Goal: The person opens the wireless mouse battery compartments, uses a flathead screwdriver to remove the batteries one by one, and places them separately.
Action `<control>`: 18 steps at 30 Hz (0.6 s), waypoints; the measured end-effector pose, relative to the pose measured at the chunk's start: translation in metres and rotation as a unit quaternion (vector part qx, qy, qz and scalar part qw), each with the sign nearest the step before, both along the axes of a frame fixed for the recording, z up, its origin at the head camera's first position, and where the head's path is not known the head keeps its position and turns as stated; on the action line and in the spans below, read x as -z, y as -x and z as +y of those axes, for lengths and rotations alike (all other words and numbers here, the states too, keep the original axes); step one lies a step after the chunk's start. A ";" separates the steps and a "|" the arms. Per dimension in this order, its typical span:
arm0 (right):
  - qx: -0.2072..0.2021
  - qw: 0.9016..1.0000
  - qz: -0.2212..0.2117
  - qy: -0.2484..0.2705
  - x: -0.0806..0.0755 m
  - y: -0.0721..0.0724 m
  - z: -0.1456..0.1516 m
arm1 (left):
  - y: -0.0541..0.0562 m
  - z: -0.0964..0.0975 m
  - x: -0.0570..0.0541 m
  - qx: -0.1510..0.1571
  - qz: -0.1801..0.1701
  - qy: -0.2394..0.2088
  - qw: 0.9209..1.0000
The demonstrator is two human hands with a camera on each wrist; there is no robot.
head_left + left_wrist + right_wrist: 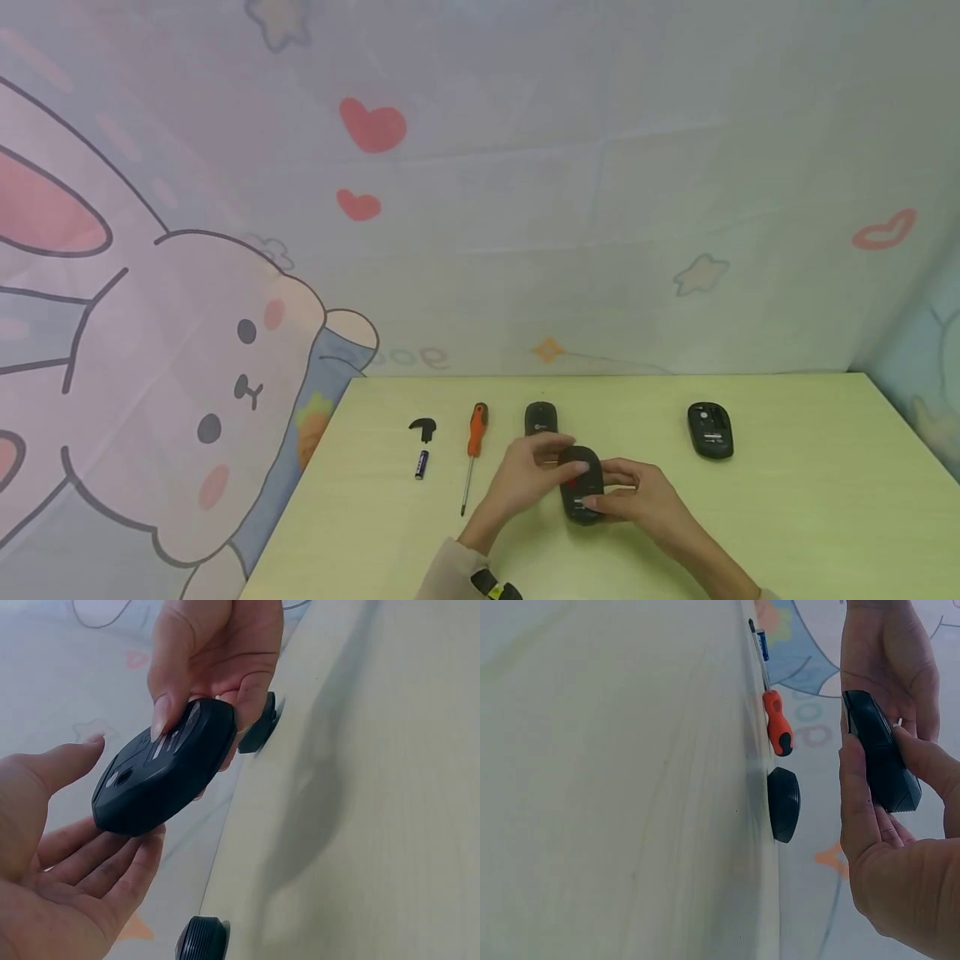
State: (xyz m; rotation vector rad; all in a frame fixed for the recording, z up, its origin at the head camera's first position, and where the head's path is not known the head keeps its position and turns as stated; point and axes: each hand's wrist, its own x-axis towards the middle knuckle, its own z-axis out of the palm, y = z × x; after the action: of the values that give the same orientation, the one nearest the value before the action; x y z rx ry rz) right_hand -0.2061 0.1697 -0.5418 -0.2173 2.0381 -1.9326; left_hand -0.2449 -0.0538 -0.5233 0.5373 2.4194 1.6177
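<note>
A black computer mouse [591,485] is held up between the two hands, its underside with a pale label turned upward. My right hand [643,500] grips one end of it, thumb on the labelled face and fingers along the side and beneath. At the other end is my left hand [523,473]; in the left wrist view, its fingers [124,874] reach under the mouse while the thumb stands off it. Just beyond the left hand lies a second black mouse [541,415], partly covered by that hand in the head view.
To the left lie an orange-handled screwdriver [477,429], a blue battery [422,465] and a small black hook-shaped piece [423,428]. A third black mouse [710,431] lies underside up at the right. A patterned cloth [480,275] hangs behind the pale table [817,500].
</note>
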 end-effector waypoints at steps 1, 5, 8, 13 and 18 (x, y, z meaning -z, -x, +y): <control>0.000 1.000 -0.001 -0.001 0.000 0.000 0.000 | -0.001 0.001 0.001 -0.002 0.001 -0.002 1.000; 0.001 1.000 -0.004 -0.007 0.001 -0.001 0.000 | -0.004 0.005 0.002 -0.006 0.004 -0.006 1.000; 0.001 1.000 -0.008 -0.003 0.002 -0.002 0.000 | -0.006 0.007 0.001 -0.014 0.006 -0.002 1.000; 0.000 1.000 -0.010 0.004 0.003 -0.001 0.000 | -0.008 0.010 0.000 -0.026 0.004 -0.003 1.000; -0.002 1.000 -0.006 0.005 0.002 -0.001 0.000 | -0.008 0.011 0.000 -0.039 -0.011 -0.018 0.999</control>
State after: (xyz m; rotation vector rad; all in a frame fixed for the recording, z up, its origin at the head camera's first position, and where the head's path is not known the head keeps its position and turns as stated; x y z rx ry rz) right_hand -0.2052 0.1698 -0.5443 -0.2118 2.0177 -1.9380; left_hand -0.2368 -0.0426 -0.5235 0.4342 2.4282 1.6905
